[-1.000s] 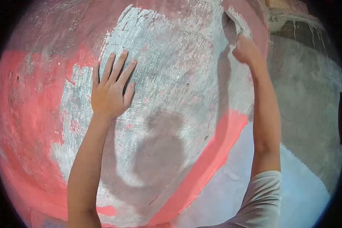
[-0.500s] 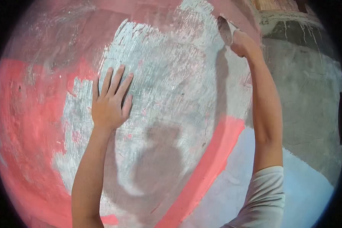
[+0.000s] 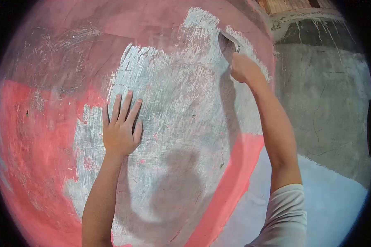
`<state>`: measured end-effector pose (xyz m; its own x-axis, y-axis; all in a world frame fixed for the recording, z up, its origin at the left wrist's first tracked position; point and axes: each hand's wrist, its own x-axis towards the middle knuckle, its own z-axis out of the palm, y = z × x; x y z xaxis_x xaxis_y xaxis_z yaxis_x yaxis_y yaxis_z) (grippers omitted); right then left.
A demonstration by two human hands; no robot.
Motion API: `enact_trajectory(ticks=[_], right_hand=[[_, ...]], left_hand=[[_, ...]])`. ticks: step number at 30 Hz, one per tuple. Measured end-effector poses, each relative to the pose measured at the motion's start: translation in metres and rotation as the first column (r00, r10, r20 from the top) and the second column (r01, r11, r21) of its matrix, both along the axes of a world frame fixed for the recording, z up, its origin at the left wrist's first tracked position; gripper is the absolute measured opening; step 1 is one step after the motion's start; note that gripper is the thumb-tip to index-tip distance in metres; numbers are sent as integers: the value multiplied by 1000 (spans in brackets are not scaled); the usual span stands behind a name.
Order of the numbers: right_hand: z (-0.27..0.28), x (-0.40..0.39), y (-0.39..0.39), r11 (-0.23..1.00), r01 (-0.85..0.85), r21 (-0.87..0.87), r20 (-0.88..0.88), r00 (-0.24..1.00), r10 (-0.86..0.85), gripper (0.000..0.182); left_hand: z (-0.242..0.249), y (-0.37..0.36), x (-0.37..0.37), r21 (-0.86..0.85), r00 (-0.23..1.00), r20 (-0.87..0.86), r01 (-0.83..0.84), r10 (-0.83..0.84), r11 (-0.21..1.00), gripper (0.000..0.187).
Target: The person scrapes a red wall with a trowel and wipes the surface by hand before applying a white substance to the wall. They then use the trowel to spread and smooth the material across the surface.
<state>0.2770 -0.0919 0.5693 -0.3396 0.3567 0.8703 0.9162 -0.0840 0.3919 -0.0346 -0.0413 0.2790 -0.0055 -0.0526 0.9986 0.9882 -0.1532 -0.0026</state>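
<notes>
My left hand [image 3: 120,136] lies flat against the wall [image 3: 173,107], fingers spread, on the whitish scraped area left of centre. My right hand [image 3: 246,68] is raised at the upper right, its fingers wrapped round a metal scraper [image 3: 235,43]. The scraper's blade points up and left, at the wall among pale patches and faded pink paint; its handle is hidden in my fist. A dark shadow of the tool and arm runs down the wall beside it.
Bright pink paint [image 3: 33,144] covers the wall's left side. A pink band [image 3: 231,177] slants across the lower right beside a pale blue area [image 3: 329,193]. Farther right is a grey wall section [image 3: 317,99] with drips; wood [image 3: 288,5] shows above it.
My right hand and the scraper have moved down and left. A pale strip shows to the right of the blade. The view has tilted up slightly; my left hand stays on the wall.
</notes>
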Motion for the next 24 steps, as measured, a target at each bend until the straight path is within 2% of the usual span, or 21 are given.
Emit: enact_trajectory(ticks=[3,6,8,10,13,14,17,20,23,24], right_hand=[[16,-7,-1,999,-20,-45,-83,996,16,24],[9,2,13,1000,-4,13,-10,1000,4,26],[-16,9,16,998,-15,65,-10,1000,16,25],[-8,20,27,988,-26,155,40,999,20,24],[19,-17,-11,989,110,-94,-51,992,-115,24],[34,6,26,998,34,52,122,992,-40,24],[-24,16,13,980,-88,180,91,993,72,22],[1,16,27,994,-18,111,88,996,8,23],[21,-2,4,999,27,-32,29,999,-26,29],[18,5,11,1000,13,1,37,999,-13,30]], left_hand=[[-1,-2,1,3,1000,4,5,-5,1000,61],[0,-2,1,6,1000,3,9,-9,1000,60],[-2,-1,-1,-5,1000,-3,16,-16,1000,61],[0,-1,0,-3,1000,2,4,-4,1000,61],[1,-2,1,4,1000,-2,7,-7,1000,62],[0,0,1,-5,1000,8,5,-5,1000,61],[0,2,-1,7,1000,-3,14,-14,1000,60],[0,-2,0,4,1000,-8,13,-13,1000,60],[0,-1,0,-1,1000,7,5,-5,1000,60],[0,-1,0,-3,1000,4,4,-4,1000,60]])
